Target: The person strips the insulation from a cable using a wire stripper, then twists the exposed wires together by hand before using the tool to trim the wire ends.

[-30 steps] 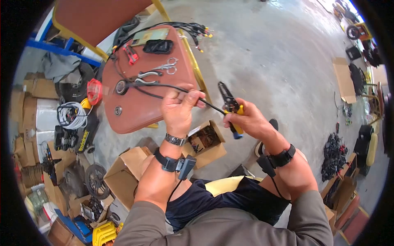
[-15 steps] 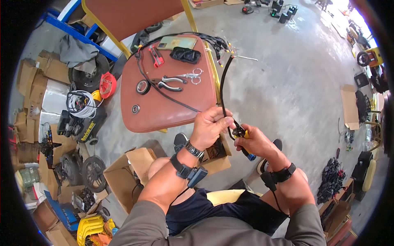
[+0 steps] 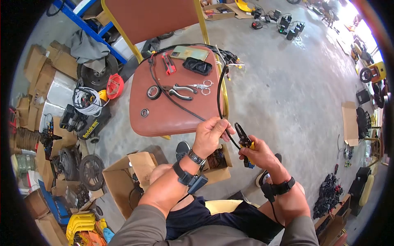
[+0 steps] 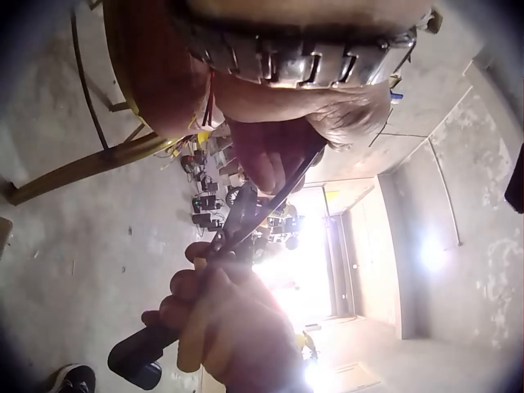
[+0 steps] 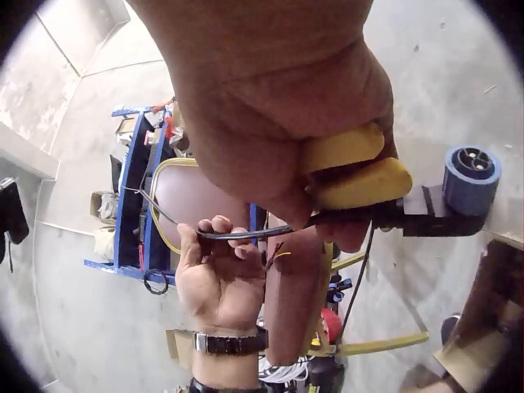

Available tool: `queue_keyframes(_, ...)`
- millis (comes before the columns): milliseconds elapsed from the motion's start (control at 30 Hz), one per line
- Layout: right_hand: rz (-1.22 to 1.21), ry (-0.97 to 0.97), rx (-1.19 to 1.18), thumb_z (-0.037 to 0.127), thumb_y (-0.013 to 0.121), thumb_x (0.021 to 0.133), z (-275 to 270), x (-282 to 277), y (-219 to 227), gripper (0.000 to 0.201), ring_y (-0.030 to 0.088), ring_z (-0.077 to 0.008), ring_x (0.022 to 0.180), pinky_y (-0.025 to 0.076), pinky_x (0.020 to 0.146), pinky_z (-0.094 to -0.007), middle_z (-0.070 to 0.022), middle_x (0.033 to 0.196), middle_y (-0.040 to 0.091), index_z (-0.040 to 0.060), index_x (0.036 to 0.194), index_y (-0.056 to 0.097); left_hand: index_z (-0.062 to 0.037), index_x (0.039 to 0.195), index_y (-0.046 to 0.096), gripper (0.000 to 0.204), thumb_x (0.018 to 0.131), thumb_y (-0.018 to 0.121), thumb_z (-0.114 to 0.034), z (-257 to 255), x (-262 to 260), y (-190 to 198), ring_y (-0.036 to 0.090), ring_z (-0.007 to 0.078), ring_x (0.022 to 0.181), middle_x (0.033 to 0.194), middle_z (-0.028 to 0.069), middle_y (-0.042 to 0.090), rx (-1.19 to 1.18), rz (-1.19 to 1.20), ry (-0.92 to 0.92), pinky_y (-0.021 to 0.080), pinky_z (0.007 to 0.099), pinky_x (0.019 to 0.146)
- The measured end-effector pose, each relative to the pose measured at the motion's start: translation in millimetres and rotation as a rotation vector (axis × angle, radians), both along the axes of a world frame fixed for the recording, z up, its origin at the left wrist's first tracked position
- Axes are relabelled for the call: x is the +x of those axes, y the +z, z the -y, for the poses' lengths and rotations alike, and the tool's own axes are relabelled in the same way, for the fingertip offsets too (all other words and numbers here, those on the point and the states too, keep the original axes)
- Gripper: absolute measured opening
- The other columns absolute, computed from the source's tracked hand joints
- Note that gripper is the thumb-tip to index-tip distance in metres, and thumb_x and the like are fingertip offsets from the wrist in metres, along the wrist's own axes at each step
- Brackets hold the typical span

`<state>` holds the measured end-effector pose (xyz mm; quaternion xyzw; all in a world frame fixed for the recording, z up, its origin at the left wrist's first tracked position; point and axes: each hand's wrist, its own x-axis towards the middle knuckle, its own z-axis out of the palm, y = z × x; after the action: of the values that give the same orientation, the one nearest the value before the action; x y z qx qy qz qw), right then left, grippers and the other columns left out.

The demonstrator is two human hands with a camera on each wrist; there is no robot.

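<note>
My left hand point(image 3: 211, 135) pinches a black cable point(image 3: 220, 96) between thumb and fingers, in front of the chair seat. Pale thin wires point(image 3: 235, 64) stick out at the cable's far end. From the left hand the cable runs down to my right hand point(image 3: 259, 152), which grips wire strippers point(image 5: 360, 184) by their yellow handles. Their dark head point(image 3: 241, 132) points up and away, beside the cable. Below the right hand a black connector with a blue round end point(image 5: 473, 182) sticks out, at the cable's near end.
On the brown chair seat point(image 3: 141, 123) lie pliers point(image 3: 180, 92), folding scissors point(image 3: 203, 86), a tape roll point(image 3: 154, 92), a metal ring point(image 3: 144, 112), a red cutter point(image 3: 168, 64) and a bundle of cables point(image 3: 184, 45). Open cardboard boxes point(image 3: 117, 176) stand by the legs.
The held cable has swung from lying across the seat to pointing up and away. The strippers' head came close to the cable, then moved off it again. The head view has shifted.
</note>
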<state>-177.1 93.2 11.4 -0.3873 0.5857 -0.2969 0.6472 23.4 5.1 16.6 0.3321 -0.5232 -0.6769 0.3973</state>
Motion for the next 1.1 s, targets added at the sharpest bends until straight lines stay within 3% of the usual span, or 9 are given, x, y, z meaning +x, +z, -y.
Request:
queue_keyframes(133,0.016,-0.013,0.005,0.011,0.066,0.092,-3.1,1.1,1.2,0.021,0.066,-0.0135,0.078,0.052,0.068,-0.0279,-0.0053,0.084,0.064,-0.0012,0.106,0.055,-0.0014,0.087,0.064,0.039,0.101,0.053,-0.036,-2.9,-1.0,1.3,0.062,0.0097,0.066,0.082,0.0060,0.069,0.004,0.006,0.028,0.052,0.0248,0.060)
queue_keyframes(367,-0.042,-0.047,-0.026,0.011,0.067,0.090,-6.5,-0.2,-1.0,0.025,0.065,-0.0130,0.078,0.052,0.067,-0.0286,-0.0059,0.084,0.064,-0.0024,0.106,0.054,-0.0009,0.099,0.064,0.034,0.101,0.054,-0.033,-4.2,1.6,-1.8,0.063,0.0099,0.070,0.085,0.0077,0.070,0.017,-0.024,0.030,0.053,0.0251,0.062)
queue_keyframes(467,-0.168,-0.048,-0.079,0.011,0.066,0.088,-7.1,-4.0,-3.6,0.028,0.069,-0.0229,0.076,0.052,0.067,-0.0351,-0.0129,0.084,0.066,-0.0016,0.110,0.054,-0.0009,0.111,0.063,0.026,0.100,0.057,-0.025,-5.0,0.5,4.0,0.064,0.0111,0.076,0.089,0.0088,0.070,0.013,-0.065,0.086,0.053,0.0252,0.066)
queue_keyframes(567,-0.618,0.098,-0.329,0.011,0.065,0.087,-11.0,-13.2,-0.8,0.028,0.067,-0.0372,0.080,0.052,0.069,-0.0439,-0.0215,0.087,0.067,0.0007,0.111,0.055,0.0004,0.119,0.060,0.025,0.099,0.059,-0.016,-4.6,2.3,5.7,0.064,0.0125,0.080,0.092,0.0102,0.070,-0.071,-0.186,0.178,0.053,0.0259,0.071)
queue_keyframes(667,-0.799,0.174,-0.363,0.011,0.064,0.086,-14.0,-22.5,-9.2,0.026,0.063,-0.0440,0.086,0.050,0.072,-0.0499,-0.0239,0.091,0.066,0.0028,0.110,0.055,-0.0025,0.122,0.057,0.024,0.101,0.055,-0.015,0.4,7.6,5.5,0.066,0.0167,0.081,0.095,0.0135,0.070,-0.178,-0.153,0.293,0.056,0.0303,0.073)
queue_keyframes(933,-0.939,0.336,-0.360,0.009,0.062,0.086,-21.8,-26.2,-26.3,0.018,0.065,-0.0418,0.082,0.050,0.071,-0.0501,-0.0207,0.084,0.067,0.0030,0.102,0.054,-0.0017,0.111,0.060,0.018,0.100,0.056,-0.016,-3.6,8.2,12.4,0.067,0.0177,0.078,0.095,0.0129,0.070,-0.210,-0.144,0.247,0.056,0.0310,0.073)
queue_keyframes(1100,-0.929,0.460,-0.355,0.011,0.059,0.087,-24.9,-22.9,-37.4,0.016,0.065,-0.0416,0.080,0.050,0.069,-0.0494,-0.0199,0.081,0.067,0.0030,0.100,0.053,-0.0035,0.109,0.059,0.022,0.101,0.054,-0.023,-3.9,10.7,9.9,0.069,0.0224,0.078,0.096,0.0148,0.070,-0.043,-0.233,0.188,0.057,0.0334,0.072)
